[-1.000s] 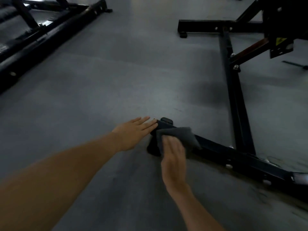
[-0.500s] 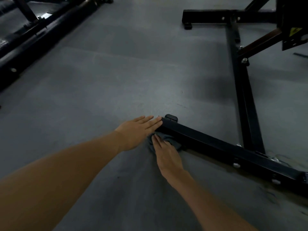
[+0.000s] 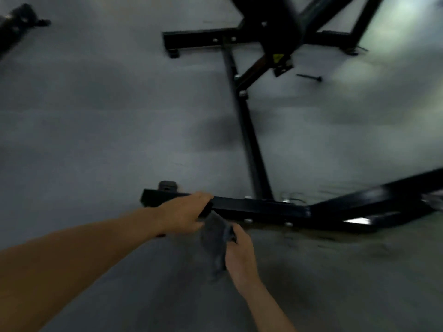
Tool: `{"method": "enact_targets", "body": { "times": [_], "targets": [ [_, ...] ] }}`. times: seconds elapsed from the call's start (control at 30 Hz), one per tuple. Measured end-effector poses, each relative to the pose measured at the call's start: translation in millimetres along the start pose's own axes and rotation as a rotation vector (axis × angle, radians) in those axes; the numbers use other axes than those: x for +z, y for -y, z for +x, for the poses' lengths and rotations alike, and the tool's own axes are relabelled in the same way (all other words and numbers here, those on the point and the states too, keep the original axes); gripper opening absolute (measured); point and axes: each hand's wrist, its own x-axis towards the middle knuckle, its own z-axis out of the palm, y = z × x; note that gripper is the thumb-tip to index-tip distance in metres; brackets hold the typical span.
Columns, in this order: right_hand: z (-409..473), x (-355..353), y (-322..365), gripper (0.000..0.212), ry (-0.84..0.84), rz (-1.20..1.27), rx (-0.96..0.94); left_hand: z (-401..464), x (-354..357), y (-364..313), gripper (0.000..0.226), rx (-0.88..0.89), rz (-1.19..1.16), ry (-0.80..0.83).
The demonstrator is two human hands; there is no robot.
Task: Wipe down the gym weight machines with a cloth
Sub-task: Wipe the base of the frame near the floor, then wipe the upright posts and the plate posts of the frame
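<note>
Black steel tubing forms the base rail (image 3: 259, 208) of the weight machine, laid low on the grey floor (image 3: 96, 116) from about nine o'clock to three o'clock across the lower middle of the view. The left hand (image 3: 184, 215) is laid over the rail near its nine o'clock end, with the fingers curled round the top edge, so the rail is grasped. The grey cloth (image 3: 215, 243) is held just below the rail, at about six o'clock from the left hand; it is pinched at its upper edge by the right hand (image 3: 239, 252) and hangs crumpled and apart from the steel, as far as the blur allows it to be judged.

Several slips can be foreseen from this position. The cloth is gripped by one edge only, so it could be dragged loose or dropped if it is snagged on the bolt heads (image 3: 249, 220) seen along the rail's near face. The loose lower fold could be trailed over the floor and grit carried back onto the metal. The rail's near side and underside are poorly lit, so patches could be missed. The rubber foot (image 3: 167, 185) at eleven o'clock of the left hand and the cross tube (image 3: 249, 140) running towards twelve o'clock are untouched by the cloth here and could be skipped. Knuckles could be scraped on the rail's square end if the wipe is driven too far towards nine o'clock.
</note>
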Motion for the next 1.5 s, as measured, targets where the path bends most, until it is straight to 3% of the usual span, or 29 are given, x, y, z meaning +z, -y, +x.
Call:
{"method": "enact_targets", "body": {
  "times": [0.07,0.13,0.2,0.27,0.43,0.53,0.67,0.87,1.03,1.13,1.23,1.3,1.5],
  "targets": [
    [-6.8,-35.6,5.5,0.021,-0.087,0.291,0.136,25.5,-6.9,-35.0,0.071,-0.016,-0.215,0.126],
    [-15.4,-69.2,9.5,0.024,-0.170,0.486,0.232,46.9,-5.4,-66.0,0.079,-0.062,-0.403,0.223],
    [-23.7,-103.6,6.0,0.024,-0.214,0.647,0.265,66.1,-0.3,-99.5,0.058,-0.049,-0.509,0.297],
    [-32.3,-129.9,3.5,0.020,-0.247,0.761,0.275,79.2,1.0,-128.5,0.030,0.011,-0.472,0.313],
    [-59.3,-168.5,-0.2,0.025,-0.252,0.826,0.166,92.9,-2.5,-186.9,0.020,0.154,-0.276,0.244],
    [-57.1,-185.8,13.0,0.025,-0.351,0.619,0.054,92.7,-14.8,-219.3,0.021,0.189,-0.231,0.170],
    [-44.6,-217.6,55.7,0.023,-0.513,0.176,-0.071,98.9,-42.7,-246.5,0.031,0.164,-0.208,-0.065],
    [-83.8,-329.9,145.6,0.017,-0.500,-0.053,-0.331,80.3,-112.0,-323.7,0.027,0.231,-0.581,-0.221],
    [-114.4,-437.7,176.5,0.021,-0.471,-0.170,-0.345,81.9,-133.9,-413.5,0.021,0.318,-0.069,-0.512],
    [-116.7,-497.4,160.1,0.014,-0.539,-0.256,-0.271,88.2,-112.3,-468.4,0.038,0.373,0.154,-0.683],
    [-105.8,-544.0,136.0,0.009,-0.559,-0.235,-0.231,101.6,-75.1,-508.8,0.067,0.333,0.214,-0.712],
    [-91.5,-568.8,120.1,0.009,-0.505,-0.201,-0.226,112.9,-48.4,-526.2,0.088,0.213,0.191,-0.713],
    [-54.3,-604.8,79.6,0.026,-0.262,-0.115,-0.179,131.2,-10.2,-549.9,0.107,-0.006,0.207,-0.790]
  ]
}}
